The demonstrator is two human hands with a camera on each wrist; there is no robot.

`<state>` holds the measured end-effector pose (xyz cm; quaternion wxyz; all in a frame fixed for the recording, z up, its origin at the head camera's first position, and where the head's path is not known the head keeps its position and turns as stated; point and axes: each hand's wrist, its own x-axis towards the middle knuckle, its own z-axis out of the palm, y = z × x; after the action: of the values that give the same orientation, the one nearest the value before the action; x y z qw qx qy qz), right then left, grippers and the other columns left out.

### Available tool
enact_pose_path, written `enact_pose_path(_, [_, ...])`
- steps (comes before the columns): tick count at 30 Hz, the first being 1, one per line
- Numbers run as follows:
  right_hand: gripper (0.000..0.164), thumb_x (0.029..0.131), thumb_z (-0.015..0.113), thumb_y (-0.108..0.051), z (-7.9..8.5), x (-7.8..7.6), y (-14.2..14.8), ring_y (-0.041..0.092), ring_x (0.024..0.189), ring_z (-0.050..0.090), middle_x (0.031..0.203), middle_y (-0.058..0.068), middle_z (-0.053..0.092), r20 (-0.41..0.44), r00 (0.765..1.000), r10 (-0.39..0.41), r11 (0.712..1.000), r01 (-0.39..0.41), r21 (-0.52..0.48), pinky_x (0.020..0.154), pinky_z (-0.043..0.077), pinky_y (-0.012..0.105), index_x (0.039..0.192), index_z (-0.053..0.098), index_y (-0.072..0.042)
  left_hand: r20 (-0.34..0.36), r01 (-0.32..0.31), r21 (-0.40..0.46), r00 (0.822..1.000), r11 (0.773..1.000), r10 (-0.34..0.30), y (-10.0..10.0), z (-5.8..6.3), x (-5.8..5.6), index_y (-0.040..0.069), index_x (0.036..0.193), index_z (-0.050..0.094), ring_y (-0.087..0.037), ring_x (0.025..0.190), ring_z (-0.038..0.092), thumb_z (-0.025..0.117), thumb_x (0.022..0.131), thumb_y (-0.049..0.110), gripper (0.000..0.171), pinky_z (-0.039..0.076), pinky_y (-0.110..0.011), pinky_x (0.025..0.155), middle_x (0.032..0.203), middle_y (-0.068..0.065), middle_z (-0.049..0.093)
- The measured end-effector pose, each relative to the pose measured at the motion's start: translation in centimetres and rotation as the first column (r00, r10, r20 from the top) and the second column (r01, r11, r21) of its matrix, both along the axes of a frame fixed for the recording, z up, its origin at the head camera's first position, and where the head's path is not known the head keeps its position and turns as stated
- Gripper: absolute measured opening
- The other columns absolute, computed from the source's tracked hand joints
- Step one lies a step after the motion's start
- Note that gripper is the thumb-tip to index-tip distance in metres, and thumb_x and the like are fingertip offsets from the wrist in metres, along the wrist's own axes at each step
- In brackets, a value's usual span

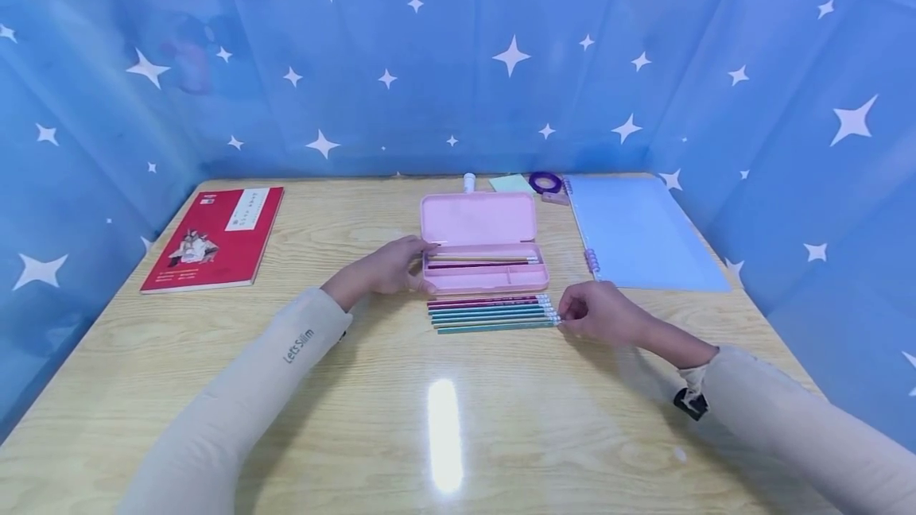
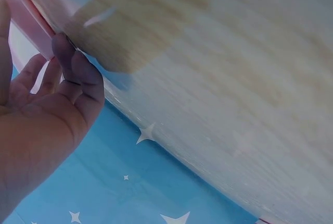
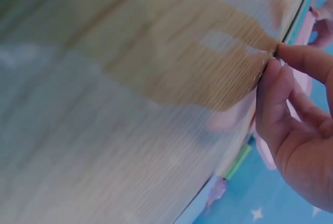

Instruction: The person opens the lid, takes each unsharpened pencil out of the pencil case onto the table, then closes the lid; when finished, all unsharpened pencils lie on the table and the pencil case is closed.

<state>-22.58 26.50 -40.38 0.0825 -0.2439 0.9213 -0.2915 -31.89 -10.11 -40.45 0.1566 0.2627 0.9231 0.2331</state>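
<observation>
A pink pencil case [image 1: 478, 218] lies with its lid raised at the back middle of the table, a few pencils [image 1: 479, 261] inside its tray. My left hand [image 1: 392, 267] holds the case's left end, thumb near the front corner and fingers at the hinge side; in the left wrist view, the hand [image 2: 57, 99] has its fingers bent at the pink edge. In front of the case, several red, teal and yellow pencils [image 1: 490, 314] lie side by side, white eraser ends to the right. With thumb and forefinger my right hand [image 1: 604, 313] pinches the eraser end of the nearest teal pencil [image 1: 494, 328].
A red book [image 1: 215, 241] lies at the left. To the right is a spiral-bound pale blue notebook [image 1: 644, 233]. Behind the case stand a small white bottle [image 1: 469, 183], green sticky notes [image 1: 511, 183] and a purple tape roll [image 1: 545, 183]. A starry blue curtain [image 1: 429, 62] borders the table.
</observation>
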Motion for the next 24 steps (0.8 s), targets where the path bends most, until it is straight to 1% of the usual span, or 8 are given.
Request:
enact_pose_path(2, [0.011,0.083,0.078,-0.004,0.0,0.0,-0.1,0.009,0.063,0.053,0.071,-0.005,0.060,0.001,1.000,-0.003,1.000,0.003,-0.002,0.057,0.046,0.022,0.085,0.068,-0.008,0.001,-0.002,0.001,1.000,1.000,0.002,0.0,0.0,0.0,0.010,0.154,0.036,-0.030,0.143,0.034,0.078,0.078,0.048,0.094,0.027,-0.043,0.119,0.152,-0.013,0.041])
enact_pose_path(8, [0.011,0.083,0.078,-0.003,0.1,0.1,-0.4,0.009,0.062,0.052,0.070,-0.005,0.060,-0.005,1.000,-0.001,1.000,0.001,-0.003,0.055,0.046,0.023,0.087,0.068,-0.006,-0.004,0.010,0.010,1.000,1.000,-0.010,0.1,0.0,-0.1,0.008,0.153,0.037,-0.029,0.141,0.036,0.079,0.078,0.046,0.094,0.028,-0.043,0.119,0.147,-0.011,0.045])
enact_pose_path(12, [0.010,0.084,0.077,-0.004,0.6,-0.2,-0.4,0.009,0.062,0.054,0.070,-0.004,0.061,0.025,1.000,0.006,1.000,-0.007,0.004,0.056,0.047,0.023,0.087,0.067,-0.007,-0.009,0.014,0.000,1.000,1.000,-0.014,0.0,0.1,-0.1,0.008,0.153,0.037,-0.029,0.141,0.037,0.079,0.078,0.047,0.094,0.028,-0.042,0.119,0.146,-0.012,0.045])
enact_pose_path(17, [0.006,0.086,0.073,-0.005,1.9,-1.4,-0.3,0.010,0.061,0.054,0.070,-0.005,0.063,0.006,0.999,0.032,0.999,-0.033,0.028,0.057,0.047,0.024,0.085,0.068,-0.008,-0.009,0.003,0.012,1.000,1.000,-0.003,0.0,0.3,-0.1,0.008,0.153,0.037,-0.030,0.142,0.035,0.080,0.078,0.045,0.094,0.027,-0.043,0.119,0.149,-0.014,0.043])
enact_pose_path(19, [0.004,0.086,0.072,-0.004,2.4,-2.1,-0.4,0.011,0.062,0.055,0.072,-0.005,0.065,-0.017,0.999,0.049,0.999,-0.049,0.023,0.058,0.048,0.025,0.087,0.069,-0.006,-0.007,0.003,0.018,1.000,1.000,-0.002,0.0,0.4,-0.1,0.008,0.153,0.037,-0.030,0.142,0.035,0.080,0.078,0.044,0.094,0.027,-0.043,0.119,0.149,-0.014,0.043])
enact_pose_path(22, [0.005,0.086,0.073,-0.005,2.8,-3.2,-1.0,0.013,0.067,0.058,0.077,-0.005,0.067,-0.033,0.998,0.054,0.998,-0.053,0.021,0.062,0.051,0.026,0.090,0.070,-0.005,-0.001,0.009,0.025,1.000,1.000,-0.009,0.0,0.3,0.0,0.007,0.153,0.037,-0.031,0.142,0.035,0.081,0.078,0.042,0.093,0.027,-0.043,0.119,0.150,-0.015,0.042])
enact_pose_path(24, [0.006,0.087,0.074,-0.006,2.8,-3.9,-1.5,0.013,0.066,0.058,0.081,-0.003,0.068,-0.038,0.998,0.045,0.999,-0.045,0.017,0.063,0.051,0.027,0.093,0.072,-0.005,0.000,0.012,0.026,1.000,1.000,-0.012,0.0,0.1,0.0,0.008,0.153,0.037,-0.032,0.144,0.032,0.081,0.079,0.042,0.093,0.025,-0.043,0.120,0.153,-0.015,0.039])
